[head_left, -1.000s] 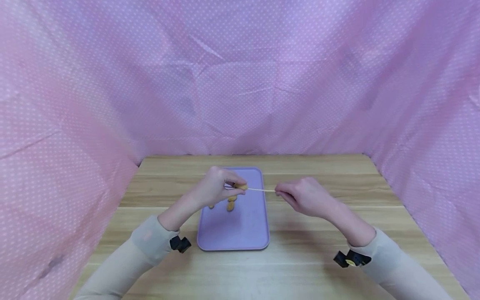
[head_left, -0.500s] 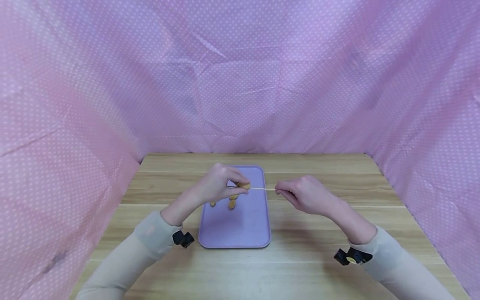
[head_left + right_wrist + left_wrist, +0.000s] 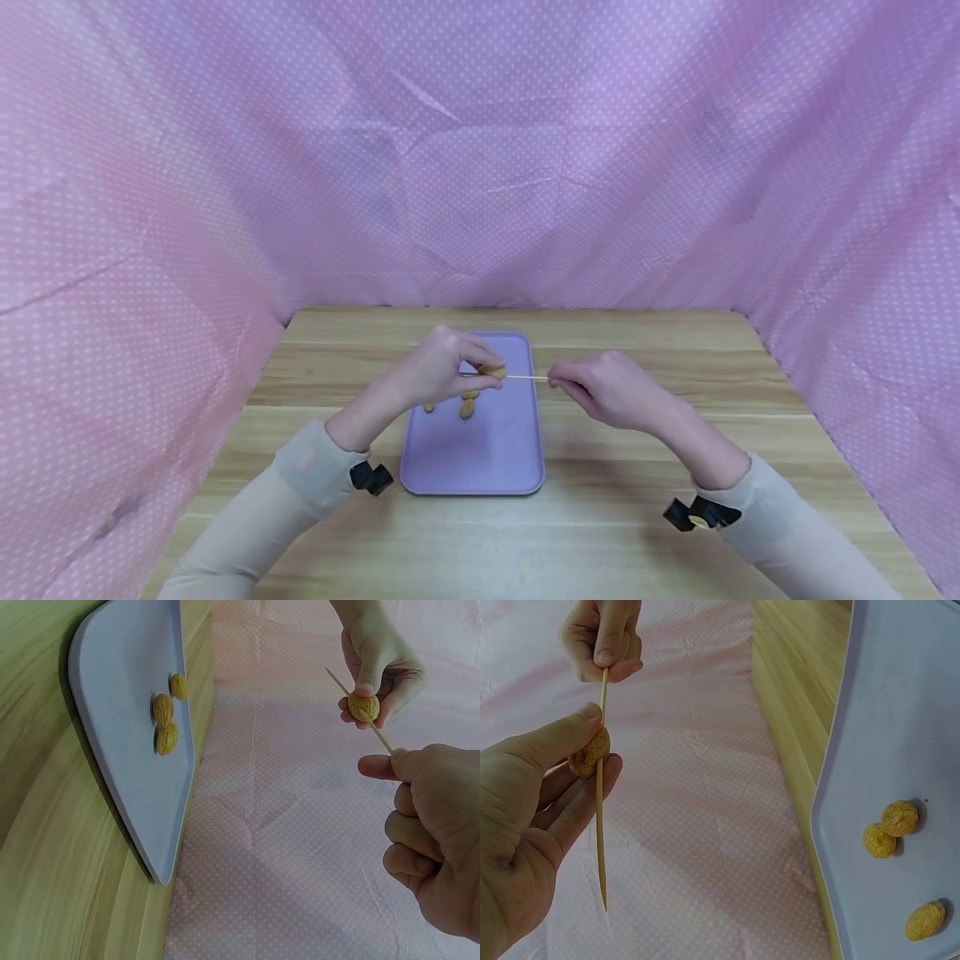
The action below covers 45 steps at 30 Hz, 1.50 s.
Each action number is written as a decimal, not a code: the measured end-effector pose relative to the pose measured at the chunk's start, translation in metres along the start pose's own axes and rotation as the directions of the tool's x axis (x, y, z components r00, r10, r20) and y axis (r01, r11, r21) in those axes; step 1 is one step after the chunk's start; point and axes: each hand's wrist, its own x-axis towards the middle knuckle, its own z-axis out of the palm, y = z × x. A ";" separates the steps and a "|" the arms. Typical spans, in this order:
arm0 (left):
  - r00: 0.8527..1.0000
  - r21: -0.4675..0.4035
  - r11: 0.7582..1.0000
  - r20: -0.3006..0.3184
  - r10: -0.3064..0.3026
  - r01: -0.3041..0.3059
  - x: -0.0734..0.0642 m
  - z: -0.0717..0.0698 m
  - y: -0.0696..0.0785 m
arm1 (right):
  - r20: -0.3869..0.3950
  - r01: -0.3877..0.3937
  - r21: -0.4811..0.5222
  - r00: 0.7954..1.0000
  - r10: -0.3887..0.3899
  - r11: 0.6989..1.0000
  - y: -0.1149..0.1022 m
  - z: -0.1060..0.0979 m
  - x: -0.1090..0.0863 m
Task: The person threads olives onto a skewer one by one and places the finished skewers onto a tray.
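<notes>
My left hand [image 3: 442, 367] pinches a small wrinkled golden potato [image 3: 590, 752] between thumb and fingers, above the lilac tray [image 3: 472, 467]. A thin wooden skewer [image 3: 601, 832] passes through the potato, and its pointed end sticks out past it on the left-hand side. To the right of the tray, my right hand [image 3: 611, 387] grips the skewer's other end between thumb and curled forefinger. A short stretch of bare skewer shows between the two hands. In the right wrist view three more potatoes [image 3: 163, 710] lie on the tray, two of them side by side.
The tray rests on a wood-grain table [image 3: 585, 533]. Pink dotted cloth [image 3: 495, 167] hangs behind the table and along both its sides. Each wrist carries a small black camera [image 3: 371, 478] over a pale sleeve.
The hands have drawn a little closer together, and the potato sits nearer my right hand. Less bare skewer shows between them. The head view has shifted slightly.
</notes>
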 end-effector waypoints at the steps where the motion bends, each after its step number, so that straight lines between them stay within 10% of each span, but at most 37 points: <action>1: 1.000 0.003 1.000 -0.001 0.001 -0.001 0.000 0.001 0.000 | 0.001 -0.002 0.000 1.000 0.002 1.000 0.000 0.000 0.000; 45: 0.999 -0.004 0.999 -0.013 0.038 -0.038 0.015 0.013 0.012 | 0.024 -0.019 0.038 1.000 0.018 0.999 -0.009 0.009 0.010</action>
